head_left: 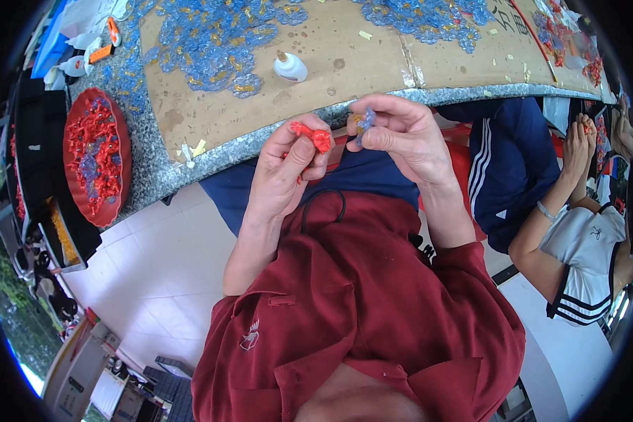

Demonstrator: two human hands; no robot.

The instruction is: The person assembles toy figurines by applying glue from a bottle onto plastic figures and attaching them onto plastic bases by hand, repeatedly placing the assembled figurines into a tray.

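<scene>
Cardboard (352, 42) on a speckled stone table (148, 158), above pale floor tiles (158, 257).
Clear blue pieces (207, 42) heap along the cardboard's far side, with open room beside a white bottle (291, 68). Left of the cardboard sits a scalloped red tray (124, 165). Just off the cardboard's near edge, the left hand (285, 169) pinches a knobbly red piece (321, 141), the right hand (415, 141) a clear blue-and-yellow piece (366, 121).

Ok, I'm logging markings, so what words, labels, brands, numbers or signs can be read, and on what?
Cardboard: large dark characters toward its right; I won't copy them out.
Maroon shirt: pale emblem, no readable words.
Striped navy trousers: white mark, too small to read.
Red piece in left hand, blue piece in right hand: no text visible.
</scene>
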